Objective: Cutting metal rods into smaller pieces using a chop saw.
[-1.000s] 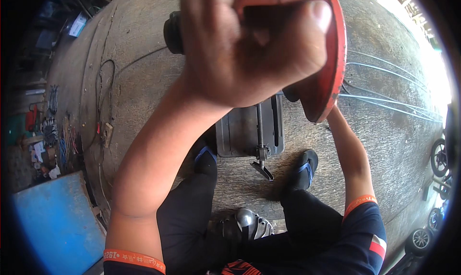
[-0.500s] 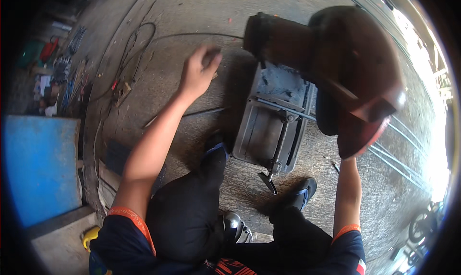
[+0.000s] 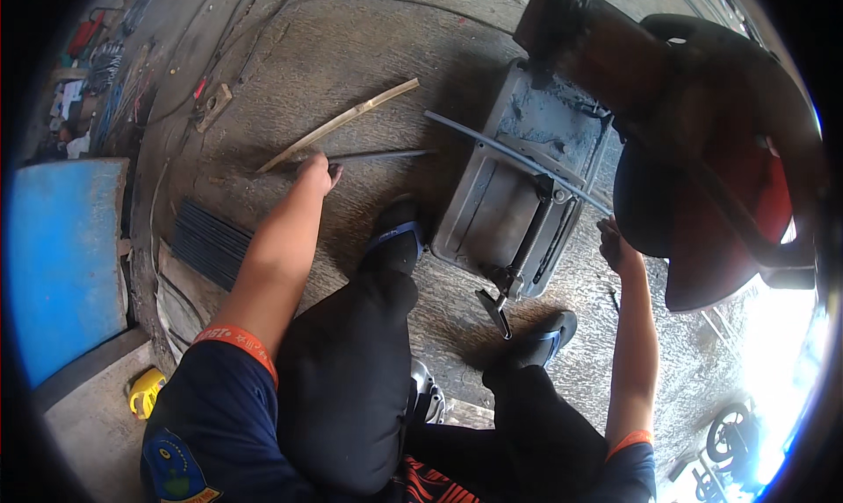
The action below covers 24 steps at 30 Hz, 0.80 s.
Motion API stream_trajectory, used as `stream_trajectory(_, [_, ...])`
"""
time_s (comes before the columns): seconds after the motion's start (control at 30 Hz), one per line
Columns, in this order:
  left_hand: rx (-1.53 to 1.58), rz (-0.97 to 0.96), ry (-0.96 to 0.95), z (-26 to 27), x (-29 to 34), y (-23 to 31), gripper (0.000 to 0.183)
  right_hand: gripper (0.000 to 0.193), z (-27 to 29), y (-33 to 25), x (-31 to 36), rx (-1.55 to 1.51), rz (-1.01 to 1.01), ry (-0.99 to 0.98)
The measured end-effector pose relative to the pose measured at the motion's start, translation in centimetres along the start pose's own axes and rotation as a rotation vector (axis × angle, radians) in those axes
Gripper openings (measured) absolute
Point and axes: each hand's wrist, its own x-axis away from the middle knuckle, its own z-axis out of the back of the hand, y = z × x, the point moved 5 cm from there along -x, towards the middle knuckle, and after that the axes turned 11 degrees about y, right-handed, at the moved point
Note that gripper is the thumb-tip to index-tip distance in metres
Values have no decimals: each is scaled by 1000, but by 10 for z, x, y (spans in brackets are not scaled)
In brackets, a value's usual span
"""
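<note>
A cut-off saw with a reddish-brown blade guard (image 3: 768, 200) stands on the floor, its grey base (image 3: 474, 213) carrying a screw clamp (image 3: 531, 240). Across the clamp lies a thin metal rod (image 3: 518, 159), jutting past the base's left side. My right hand (image 3: 622, 250), fingers curled, is at the rod's right end, beside the guard's lower edge; my grip is partly hidden. On the left, my left hand (image 3: 320, 171) is closed around another metal rod (image 3: 382, 154) low over the floor. A wooden strip (image 3: 351, 117) lies just beyond that hand.
A bundle of dark rods (image 3: 211, 244) lies left of my leg. Nearby are a blue panel (image 3: 70, 262) and a yellow tape measure (image 3: 147, 393). A black cable (image 3: 395, 3) crosses the floor behind the saw. My sandalled feet flank the base's near end.
My left hand has come down to the floor rod. My right hand has shifted from behind the guard to the clamp rod, which now juts farther left. The view has shifted too.
</note>
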Motion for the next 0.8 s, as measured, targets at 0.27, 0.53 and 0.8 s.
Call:
stream_trajectory(0.27, [191, -48, -29, -2, 14, -4, 31, 27, 23, -26, 25, -258, 149, 358])
stream_trajectory(0.53, [223, -159, -185, -20, 64, 2, 31, 25, 8, -38, 11, -237, 310, 243])
stream_trajectory(0.8, [226, -201, -372, -57, 117, -13, 18, 23, -81, -7, 42, 240, 344, 214])
